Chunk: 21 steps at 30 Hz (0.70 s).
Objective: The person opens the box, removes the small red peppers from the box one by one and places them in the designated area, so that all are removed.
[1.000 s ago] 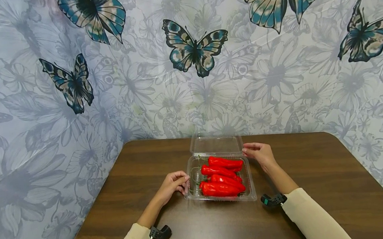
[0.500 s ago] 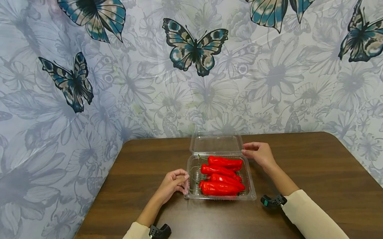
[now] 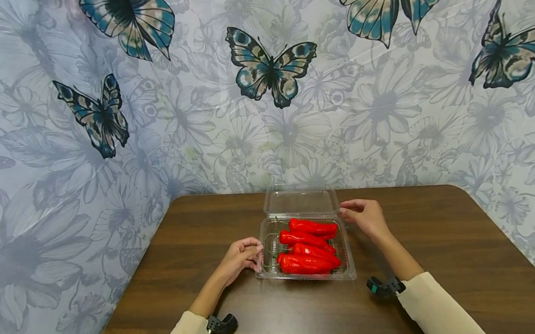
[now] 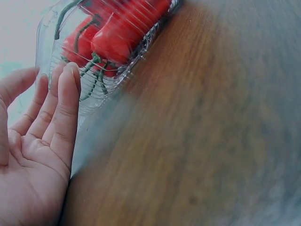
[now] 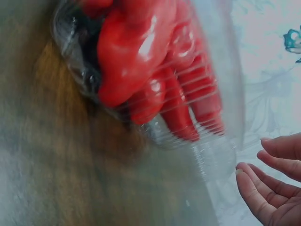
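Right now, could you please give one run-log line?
left hand: at box edge; right hand: near lid; lid: open; peppers: in box

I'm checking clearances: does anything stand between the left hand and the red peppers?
Yes: the clear container's side wall stands between the left hand and the peppers. Nothing visible covers them above; the lid is open.
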{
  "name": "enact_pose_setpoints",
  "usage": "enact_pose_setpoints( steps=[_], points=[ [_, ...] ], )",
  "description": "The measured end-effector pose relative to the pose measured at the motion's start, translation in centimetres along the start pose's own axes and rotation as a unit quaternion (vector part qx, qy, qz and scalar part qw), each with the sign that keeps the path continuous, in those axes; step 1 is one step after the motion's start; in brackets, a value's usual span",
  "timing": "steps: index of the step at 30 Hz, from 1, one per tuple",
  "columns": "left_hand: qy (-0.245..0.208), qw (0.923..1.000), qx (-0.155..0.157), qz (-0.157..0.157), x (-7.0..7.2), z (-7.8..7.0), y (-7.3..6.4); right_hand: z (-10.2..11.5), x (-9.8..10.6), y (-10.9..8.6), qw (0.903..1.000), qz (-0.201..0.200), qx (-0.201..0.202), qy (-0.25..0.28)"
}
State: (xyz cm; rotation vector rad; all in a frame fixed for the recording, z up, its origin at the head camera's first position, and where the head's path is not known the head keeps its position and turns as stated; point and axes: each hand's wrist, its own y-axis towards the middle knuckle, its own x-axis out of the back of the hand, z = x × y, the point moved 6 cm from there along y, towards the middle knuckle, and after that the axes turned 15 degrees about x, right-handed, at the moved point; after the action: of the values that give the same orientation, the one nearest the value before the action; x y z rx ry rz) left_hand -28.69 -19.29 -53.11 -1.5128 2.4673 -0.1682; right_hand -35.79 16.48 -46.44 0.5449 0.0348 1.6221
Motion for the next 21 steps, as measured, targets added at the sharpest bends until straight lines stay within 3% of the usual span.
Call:
enact_pose_setpoints(
  steps=[8, 16, 21],
  points=[
    [-0.005, 1.0, 0.001, 0.005, -0.2, -0.1, -0.1, 3.0, 0.1, -0.8, 0.9991, 0.004, 0.042, 0.002],
    [-0.004, 1.0, -0.001, 0.006, -0.1, 0.1, 0.0, 6.2, -0.6, -1.9, 0.9941, 0.035, 0.098, -0.03],
    [-0.003, 1.0, -0.003, 0.006, -0.1, 0.0, -0.1, 7.6, -1.3, -2.9, 0.9917, 0.057, 0.114, -0.015]
  ],
)
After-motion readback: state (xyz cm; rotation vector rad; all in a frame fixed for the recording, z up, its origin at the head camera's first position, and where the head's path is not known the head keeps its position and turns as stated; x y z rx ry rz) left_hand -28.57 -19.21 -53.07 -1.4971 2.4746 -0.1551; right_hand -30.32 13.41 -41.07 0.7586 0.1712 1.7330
